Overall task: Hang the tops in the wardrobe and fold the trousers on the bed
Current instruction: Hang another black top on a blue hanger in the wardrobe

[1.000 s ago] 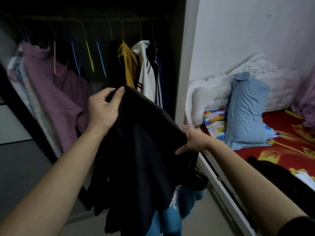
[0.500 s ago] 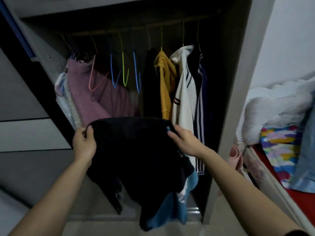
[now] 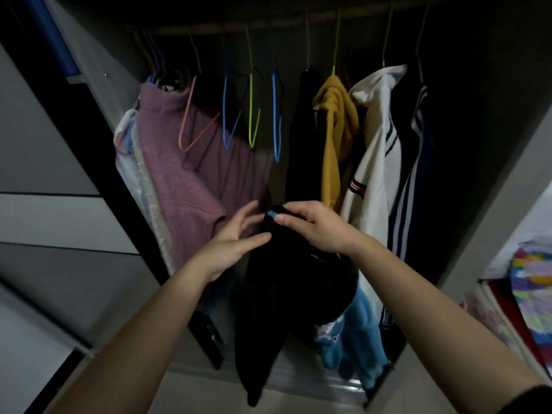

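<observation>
A black top (image 3: 277,294) hangs down in front of the open wardrobe, bunched at its upper end, where a small blue piece shows. My right hand (image 3: 313,227) pinches that upper end from the right. My left hand (image 3: 236,237) is just left of the cloth with its fingers spread, holding nothing. A light blue garment (image 3: 355,333) hangs beneath the black one. Above, empty hangers, an orange one (image 3: 194,121), blue ones (image 3: 276,121) and a green one (image 3: 252,115), hang from the wardrobe rail (image 3: 268,23).
On the rail hang a mauve top (image 3: 185,180), a black garment (image 3: 301,138), a mustard top (image 3: 336,130), a white jacket (image 3: 376,150) and a dark striped jacket (image 3: 415,162). Grey sliding doors (image 3: 50,204) stand at the left. The bed with colourful bedding (image 3: 531,297) is at the right.
The view has closed in on the wardrobe. My left hand has let go of the black top and opened; my right hand now holds the bunched top alone, raised nearer the hangers.
</observation>
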The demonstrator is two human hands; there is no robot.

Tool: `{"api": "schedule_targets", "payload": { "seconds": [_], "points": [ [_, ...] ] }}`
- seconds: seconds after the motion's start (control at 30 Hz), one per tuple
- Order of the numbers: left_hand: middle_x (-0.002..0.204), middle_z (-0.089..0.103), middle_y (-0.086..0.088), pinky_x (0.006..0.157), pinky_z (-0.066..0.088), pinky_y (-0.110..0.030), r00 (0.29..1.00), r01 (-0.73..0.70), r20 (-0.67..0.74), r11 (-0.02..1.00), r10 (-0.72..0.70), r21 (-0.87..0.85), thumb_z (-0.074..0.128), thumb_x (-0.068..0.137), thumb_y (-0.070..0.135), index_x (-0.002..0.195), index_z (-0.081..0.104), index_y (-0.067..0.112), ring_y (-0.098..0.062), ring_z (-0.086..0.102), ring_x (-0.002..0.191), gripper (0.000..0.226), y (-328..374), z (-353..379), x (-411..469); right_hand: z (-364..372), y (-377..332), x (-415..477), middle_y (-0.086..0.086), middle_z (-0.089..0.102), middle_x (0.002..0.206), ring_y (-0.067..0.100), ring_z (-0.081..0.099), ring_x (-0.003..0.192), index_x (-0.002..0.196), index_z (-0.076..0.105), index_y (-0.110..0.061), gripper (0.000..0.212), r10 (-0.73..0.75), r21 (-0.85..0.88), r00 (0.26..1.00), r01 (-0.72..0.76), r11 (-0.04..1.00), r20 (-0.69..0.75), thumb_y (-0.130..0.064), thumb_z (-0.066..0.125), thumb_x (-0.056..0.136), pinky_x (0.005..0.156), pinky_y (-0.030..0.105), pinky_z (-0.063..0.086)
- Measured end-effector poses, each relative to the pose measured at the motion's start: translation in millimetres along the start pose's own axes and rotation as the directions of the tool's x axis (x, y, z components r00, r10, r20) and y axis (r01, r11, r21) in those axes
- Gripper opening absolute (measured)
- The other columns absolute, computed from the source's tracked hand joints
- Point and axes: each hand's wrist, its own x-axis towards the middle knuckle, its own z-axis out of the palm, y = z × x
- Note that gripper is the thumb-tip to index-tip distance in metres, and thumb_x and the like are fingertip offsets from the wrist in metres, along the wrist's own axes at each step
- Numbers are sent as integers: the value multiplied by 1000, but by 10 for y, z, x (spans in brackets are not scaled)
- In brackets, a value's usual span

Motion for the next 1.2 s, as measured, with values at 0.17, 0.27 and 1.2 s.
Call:
{"api": "schedule_targets", "payload": {
  "seconds": [0.17,0.27,1.2],
  "points": [
    [95,72,6,87,48,-22,989,-125,-90,985,115,-118,59,95,6,106,70,22,-4,64,89,22,-92,-69,405,-127,219,56,1,73,81,8,68,75,94,74,-15,26,176,52,982,-173,984,-69,-38,79,83,66,27,54],
    [91,72,12,83,47,-12,972,-230,-93,960,218,-161,54,97,2,101,69,26,0,63,88,29,-71,-181,662,-196,382,52,-8,73,79,6,69,75,89,74,-17,36,394,-210,915,-369,905,90,-46,86,73,68,26,55],
    [76,51,1,60,36,-16,829,-411,-356,901,432,135,55,97,37,98,44,12,-10,51,69,27,-180,-1810,1598,160,-82,1687,2,56,116,19,60,95,133,46,-18,56,27,-456,571,-683,571,-821,-59,51,95,63,29,43]
  ]
}}
